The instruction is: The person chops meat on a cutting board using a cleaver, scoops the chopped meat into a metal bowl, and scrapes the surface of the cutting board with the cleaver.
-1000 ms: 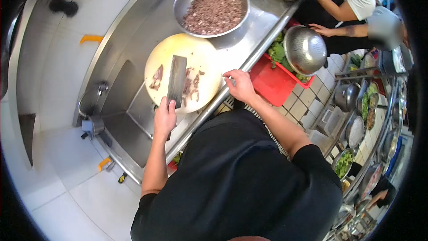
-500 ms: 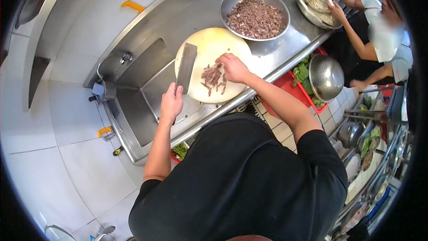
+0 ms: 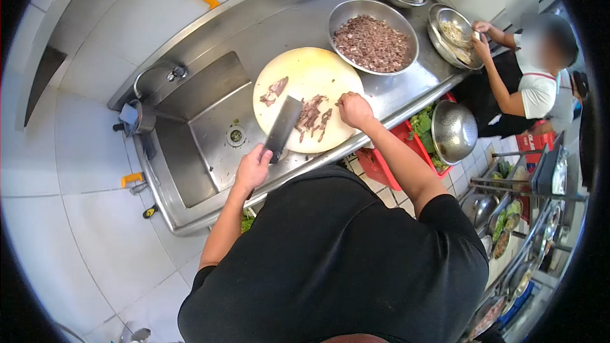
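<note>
A cleaver [image 3: 284,128] is gripped by its handle in my left hand [image 3: 254,168]. Its blade points up over the left part of a round cutting board [image 3: 305,63], beside cut strips of dark meat [image 3: 310,114]. A separate piece of meat [image 3: 273,91] lies left of the blade. My right hand [image 3: 356,110] is over the board's right side, fingers curled together. Whether anything is between those fingertips I cannot make out. A large steel bowl [image 3: 412,38] of chopped dark meat [image 3: 372,43] stands just behind the board.
The board overlaps the edge of a steel sink [image 3: 210,114] with a faucet [image 3: 178,72]. Bowls [image 3: 438,44] stand at the counter's far end, where a co-worker [image 3: 508,82] handles food. Below are a red crate [image 3: 384,168] of greens and a steel colander [image 3: 454,130].
My right hand has moved off the meat strips toward the board's right side. The cleaver has shifted right, next to the strips, and the separate meat piece shows left of it. The view has shifted.
</note>
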